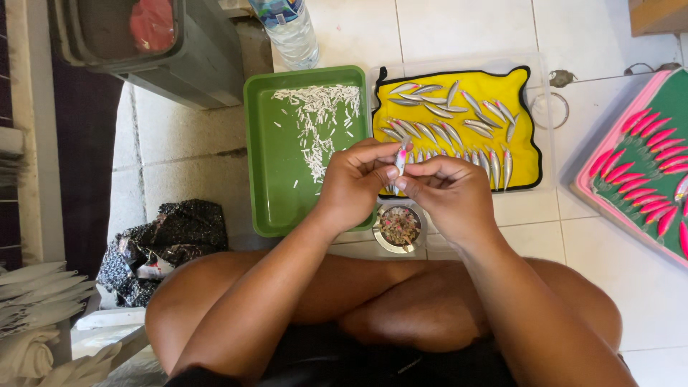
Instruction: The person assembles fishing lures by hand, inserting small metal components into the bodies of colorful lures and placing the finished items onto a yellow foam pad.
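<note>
My left hand (356, 183) and my right hand (446, 195) meet over the floor and together pinch one small silver fishing lure (401, 160) with a pink tip, held upright between the fingertips. Just beyond it lies a yellow cloth (523, 122) with black edging, covered with several silver lures (448, 125) in rows. To its left stands a green tray (276, 179) holding several small white slips (319, 118). A small round metal tin (399, 227) with mixed bits sits below my hands, in front of my crossed legs.
A pink-rimmed green board (609, 193) with several pink lures (648, 172) lies at the right. A plastic water bottle (290, 29) and a grey bin (186, 57) stand at the back. A dark patterned cloth (161, 240) and white folded sheets (32, 301) are at the left.
</note>
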